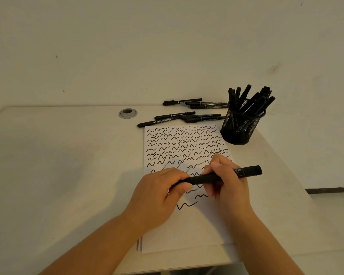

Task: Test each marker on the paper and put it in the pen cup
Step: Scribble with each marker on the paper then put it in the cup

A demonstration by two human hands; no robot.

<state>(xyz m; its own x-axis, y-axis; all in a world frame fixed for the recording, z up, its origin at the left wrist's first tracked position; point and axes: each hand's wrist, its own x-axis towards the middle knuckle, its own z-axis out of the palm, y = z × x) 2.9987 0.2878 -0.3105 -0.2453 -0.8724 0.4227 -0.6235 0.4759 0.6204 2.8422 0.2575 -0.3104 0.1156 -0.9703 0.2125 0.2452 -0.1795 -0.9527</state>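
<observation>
Pale desk (68, 175); grey cable grommet (128, 113) near back edge; off-white wall (127, 46) behind.

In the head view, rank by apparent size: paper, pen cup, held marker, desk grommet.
1. paper
2. pen cup
3. held marker, though it is nearer the camera than the cup, so this ranking is unsure
4. desk grommet

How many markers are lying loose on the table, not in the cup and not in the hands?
7, though overlap may hide more. Three lie by the wall. Four lie just beyond the paper.
</observation>
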